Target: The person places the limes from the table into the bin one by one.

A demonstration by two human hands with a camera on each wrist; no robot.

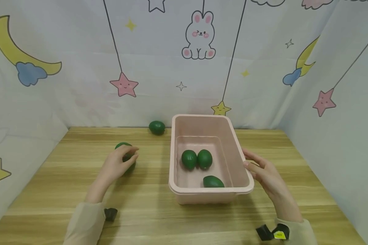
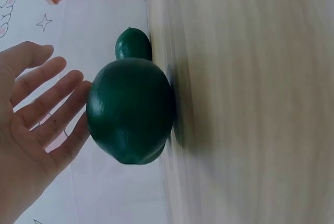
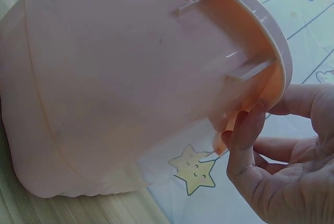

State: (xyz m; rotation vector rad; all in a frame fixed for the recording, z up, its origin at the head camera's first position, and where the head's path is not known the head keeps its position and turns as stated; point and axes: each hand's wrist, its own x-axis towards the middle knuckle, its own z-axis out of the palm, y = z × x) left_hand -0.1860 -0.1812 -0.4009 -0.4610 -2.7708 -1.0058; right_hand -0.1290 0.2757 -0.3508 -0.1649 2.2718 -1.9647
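Observation:
My left hand hovers at two dark green, smooth oval fruits on the table's left side, partly hiding them. In the left wrist view the nearer fruit looms large beside my spread fingers, and another peeks out behind it. Nothing is held in that hand. A pale pink plastic bin stands on the table with three similar fruits inside, one of them near the middle. My right hand pinches the bin's right rim between thumb and fingers, as the right wrist view also shows.
One more green fruit lies at the table's back edge, left of the bin. A white curtain printed with stars and a rabbit hangs behind and along both sides of the wooden table.

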